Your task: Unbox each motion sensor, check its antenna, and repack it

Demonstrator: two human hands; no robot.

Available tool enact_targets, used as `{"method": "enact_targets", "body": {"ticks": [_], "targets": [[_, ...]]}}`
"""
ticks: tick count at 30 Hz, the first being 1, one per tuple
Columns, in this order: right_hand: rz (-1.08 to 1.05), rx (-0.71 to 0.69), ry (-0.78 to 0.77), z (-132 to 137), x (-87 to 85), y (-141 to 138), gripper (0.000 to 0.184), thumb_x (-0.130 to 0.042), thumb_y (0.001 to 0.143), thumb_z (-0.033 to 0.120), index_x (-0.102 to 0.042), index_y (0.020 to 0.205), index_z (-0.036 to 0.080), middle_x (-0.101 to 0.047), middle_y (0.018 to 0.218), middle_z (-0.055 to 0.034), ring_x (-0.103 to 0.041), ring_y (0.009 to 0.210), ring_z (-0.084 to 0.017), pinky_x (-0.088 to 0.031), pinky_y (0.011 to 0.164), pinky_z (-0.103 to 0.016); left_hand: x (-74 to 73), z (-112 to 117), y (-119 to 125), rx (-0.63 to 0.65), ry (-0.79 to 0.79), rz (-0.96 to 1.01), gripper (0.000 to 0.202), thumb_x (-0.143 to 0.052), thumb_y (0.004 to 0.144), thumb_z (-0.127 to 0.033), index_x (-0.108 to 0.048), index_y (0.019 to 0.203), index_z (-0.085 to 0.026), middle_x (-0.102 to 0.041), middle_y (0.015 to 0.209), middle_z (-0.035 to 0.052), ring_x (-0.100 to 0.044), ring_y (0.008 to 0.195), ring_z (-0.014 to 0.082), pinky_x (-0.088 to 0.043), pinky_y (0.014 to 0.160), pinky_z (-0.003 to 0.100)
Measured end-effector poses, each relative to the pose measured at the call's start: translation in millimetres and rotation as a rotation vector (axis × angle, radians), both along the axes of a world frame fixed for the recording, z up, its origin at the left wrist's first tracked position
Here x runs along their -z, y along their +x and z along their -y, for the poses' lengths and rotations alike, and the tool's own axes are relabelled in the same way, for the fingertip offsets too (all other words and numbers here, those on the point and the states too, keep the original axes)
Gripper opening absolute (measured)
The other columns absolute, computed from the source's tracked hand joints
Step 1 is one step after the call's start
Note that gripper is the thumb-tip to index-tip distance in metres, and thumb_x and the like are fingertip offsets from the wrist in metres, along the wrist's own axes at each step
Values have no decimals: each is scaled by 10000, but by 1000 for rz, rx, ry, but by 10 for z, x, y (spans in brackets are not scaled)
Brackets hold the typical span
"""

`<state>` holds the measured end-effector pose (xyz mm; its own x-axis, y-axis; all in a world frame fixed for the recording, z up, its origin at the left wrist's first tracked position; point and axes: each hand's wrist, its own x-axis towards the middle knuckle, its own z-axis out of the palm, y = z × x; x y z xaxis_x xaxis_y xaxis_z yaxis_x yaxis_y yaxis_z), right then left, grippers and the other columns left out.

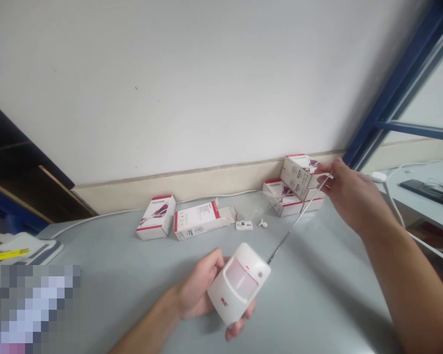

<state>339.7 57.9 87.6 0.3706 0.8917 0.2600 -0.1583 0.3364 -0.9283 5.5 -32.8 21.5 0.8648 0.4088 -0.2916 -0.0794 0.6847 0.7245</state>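
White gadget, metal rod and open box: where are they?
White gadget (240, 282): head view, on its pinkish window.
Metal rod (298, 219): head view, about halfway along.
Open box (197, 219): head view, on its broad printed side.

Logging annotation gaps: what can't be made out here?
Head view:
Back of the white device: faces away, into the left hand.
Far end of the rod: hidden in the right hand.
Small print on the open box: too small, blurred.
Yellow strip: cut off by the left edge.
Lower-left corner: pixelated.

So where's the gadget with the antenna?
Low in the head view, near the middle, the gadget is in the left hand; its antenna reaches the right hand.
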Motion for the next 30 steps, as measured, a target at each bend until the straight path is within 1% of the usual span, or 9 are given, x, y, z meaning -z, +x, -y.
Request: {"method": "enact_targets", "body": {"ticks": [3,6,9,11,13,18,24,27,30], "targets": [[-73,-17,23,-21,2,-63,360,-703,972,534,-794,863,203,-708,974,-56,-633,804,-153,-540,702,-279,31,-10,-12,-21,-9,28,536,-313,832,-516,-675,818,-121,-630,688,113,-539,456,202,-371,428,308],[-157,-65,44,-23,-8,-199,368,-657,987,561,-809,986,226,-686,922,-36,-604,722,-140,-530,641,-263,78,-24,-16,-77,-17,59,493,-343,829,-483,-672,837,-116,-661,725,129,-582,474,207,-373,430,294],[-171,-139,46,-11,1,-330,287,-790,893,504,-801,1004,240,-698,894,-15,-600,692,-129,-530,605,-245,116,-45,-21,-108,-44,60,475,-363,815,-468,-675,856,-110,-671,744,134,-633,516,233,-400,455,293],[-178,-193,23,-3,19,-373,290,-868,825,467,-796,969,225,-694,852,-5,-604,690,-116,-539,604,-217,132,-56,-26,-106,-62,53,487,-363,809,-471,-677,842,-100,-664,738,143,-644,524,249,-403,456,300],[-218,-219,-6,-4,36,-370,309,-897,800,472,-793,933,213,-678,806,5,-594,670,-98,-539,587,-183,139,-61,-31,-105,-73,55,496,-364,813,-465,-682,850,-87,-664,749,153,-649,530,256,-406,459,307],[-337,-195,-32,-41,59,-285,297,-945,773,409,-781,886,189,-629,750,31,-524,601,-51,-509,531,-122,116,-58,-33,-97,-78,76,529,-356,842,-462,-697,918,-65,-676,792,161,-661,550,256,-410,473,312],[-367,-124,35,-88,86,-259,298,-948,778,379,-741,833,172,-578,722,48,-508,588,-38,-485,517,-93,113,-62,-42,-78,-76,74,514,-368,854,-477,-689,925,-82,-670,802,156,-645,566,259,-385,476,306],[-328,-68,61,-118,118,-238,300,-950,775,371,-742,869,176,-567,714,54,-520,601,-43,-485,529,-100,141,-70,-53,-84,-84,66,516,-370,858,-474,-689,935,-77,-681,811,171,-656,564,265,-395,484,313],[-232,-43,98,-136,145,-207,350,-935,784,429,-752,1000,224,-601,731,52,-550,608,-67,-503,545,-150,162,-74,-57,-96,-90,61,509,-358,858,-451,-687,974,-80,-702,809,180,-680,567,280,-419,492,320]]}}
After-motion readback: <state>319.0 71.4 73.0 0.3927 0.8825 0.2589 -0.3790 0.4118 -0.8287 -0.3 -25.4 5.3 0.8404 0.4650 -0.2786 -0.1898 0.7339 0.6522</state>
